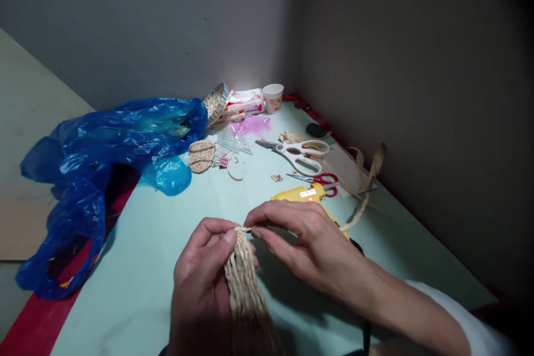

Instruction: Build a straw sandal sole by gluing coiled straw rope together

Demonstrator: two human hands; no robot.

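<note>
A bundle of twisted, straw-coloured fibre cords (244, 278) hangs toward me, its top end gathered in my left hand (204, 272). The left thumb presses on the cords close to their top, and the fingers wrap behind. My right hand (304, 233) pinches a thin strand (247, 228) that comes off the top of the bundle, between thumb and index finger. Just beyond the right hand lies a yellow glue gun (302, 193), partly hidden by that hand. The lower end of the bundle falls into shadow at the bottom edge.
White-handled scissors (300, 153) and small red-handled scissors (323, 179) lie beyond the glue gun. A blue plastic bag (137, 128) spreads over the left edge. Behind are a woven basket (216, 104) and a paper cup (273, 99). Dried fibre strips (367, 194) stick up at right.
</note>
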